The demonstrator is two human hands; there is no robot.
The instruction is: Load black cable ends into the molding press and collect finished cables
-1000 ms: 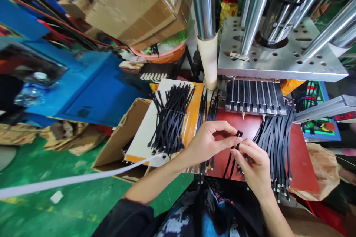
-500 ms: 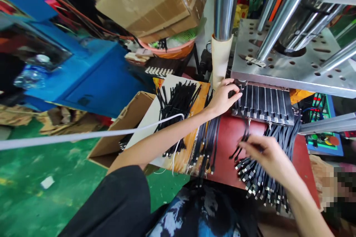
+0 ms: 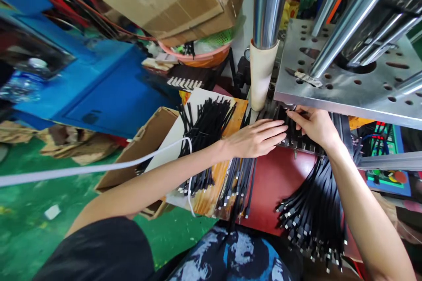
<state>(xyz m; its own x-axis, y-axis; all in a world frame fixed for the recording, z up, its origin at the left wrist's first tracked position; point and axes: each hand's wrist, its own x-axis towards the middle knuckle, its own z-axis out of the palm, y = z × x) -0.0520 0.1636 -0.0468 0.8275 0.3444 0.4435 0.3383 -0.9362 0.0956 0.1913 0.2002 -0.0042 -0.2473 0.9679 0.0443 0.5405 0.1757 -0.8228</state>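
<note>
My left hand [image 3: 257,138] lies over the left end of a slotted metal mould block [image 3: 301,142], its fingers stretched out flat toward the right. Opposite it, my right hand [image 3: 314,126] is at the block with thumb and forefinger pinched together; whatever is between them is too small or hidden to tell. Below the block, a thick bunch of black cables [image 3: 316,210] with metal plug tips hangs over the red surface [image 3: 265,184]. More black cables [image 3: 239,180] lie beneath and below my left hand.
A perforated steel plate [image 3: 356,92] with metal rods stands just above my right hand. A steel column [image 3: 268,13] rises behind my left hand. Another cable pile [image 3: 209,127] lies on a white board. A white cord [image 3: 132,162] crosses over my left forearm. An open carton [image 3: 145,140] stands left.
My right hand has moved up from the hanging cables to the mould block. My left hand has come down slightly, and its fingers have gone from curled to stretched out.
</note>
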